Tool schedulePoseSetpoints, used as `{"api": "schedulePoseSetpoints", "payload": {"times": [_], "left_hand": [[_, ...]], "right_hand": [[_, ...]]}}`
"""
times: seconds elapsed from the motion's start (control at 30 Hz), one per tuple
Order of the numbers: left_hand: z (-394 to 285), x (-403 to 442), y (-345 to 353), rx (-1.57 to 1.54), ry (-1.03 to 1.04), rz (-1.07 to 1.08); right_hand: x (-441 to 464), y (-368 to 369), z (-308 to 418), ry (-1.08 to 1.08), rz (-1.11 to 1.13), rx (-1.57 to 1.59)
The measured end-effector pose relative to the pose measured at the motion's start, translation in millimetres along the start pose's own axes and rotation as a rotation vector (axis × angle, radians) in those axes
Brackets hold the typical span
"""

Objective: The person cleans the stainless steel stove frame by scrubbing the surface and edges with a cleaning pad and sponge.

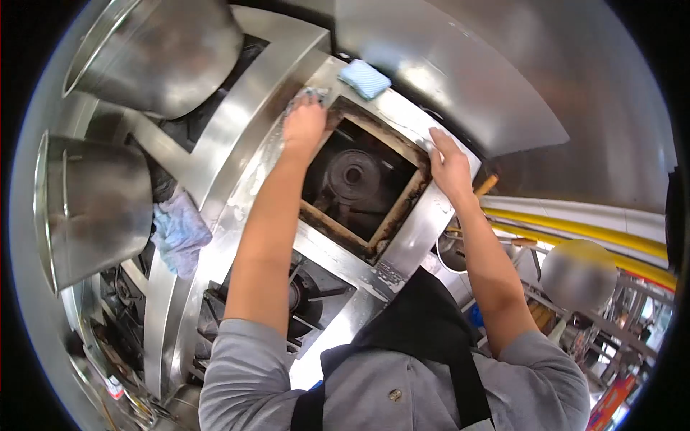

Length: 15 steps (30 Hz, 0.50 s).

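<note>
My left hand [305, 121] is closed on a crumpled grey scouring pad [315, 93], pressed to the wet steel stove top [251, 176] at the upper left of a square burner opening. Most of the pad is hidden under my fingers. The opening's rim [402, 206] is browned and charred, with a round burner [353, 174] down inside the dark well. My right hand [451, 167] rests on the steel at the opening's right side, fingers stretched out, holding nothing. A light blue sponge [365, 79] lies on the stove's back ledge, between my hands.
Two big steel pots [162, 57] stand at the left, and a bluish cloth [180, 231] lies beside the nearer one. Another burner with a grate [305, 291] is close to my body. Yellow pipes [575, 224] and a rack of utensils [596, 337] are at the right.
</note>
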<state>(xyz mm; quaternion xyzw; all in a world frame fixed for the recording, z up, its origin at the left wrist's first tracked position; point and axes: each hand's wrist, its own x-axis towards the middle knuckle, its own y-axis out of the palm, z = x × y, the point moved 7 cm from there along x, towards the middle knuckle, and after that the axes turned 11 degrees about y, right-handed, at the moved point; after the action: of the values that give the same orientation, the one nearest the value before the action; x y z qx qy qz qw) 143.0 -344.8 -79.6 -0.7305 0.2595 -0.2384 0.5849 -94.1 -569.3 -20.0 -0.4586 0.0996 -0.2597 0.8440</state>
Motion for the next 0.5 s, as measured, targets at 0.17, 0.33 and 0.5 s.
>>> {"api": "schedulePoseSetpoints", "payload": {"times": [0.17,0.33,0.5], "left_hand": [[12,-14,11,-0.002,0.120,-0.132],[18,-71,7,0.048,0.014,0.002],[12,-15,17,0.088,0.020,0.008]], "right_hand": [[-45,-28,-68,0.033,-0.081,-0.057],[-59,-36,-109,0.125,-0.225,-0.049],[-47,-19,-110,0.112,-0.224,-0.132]]}}
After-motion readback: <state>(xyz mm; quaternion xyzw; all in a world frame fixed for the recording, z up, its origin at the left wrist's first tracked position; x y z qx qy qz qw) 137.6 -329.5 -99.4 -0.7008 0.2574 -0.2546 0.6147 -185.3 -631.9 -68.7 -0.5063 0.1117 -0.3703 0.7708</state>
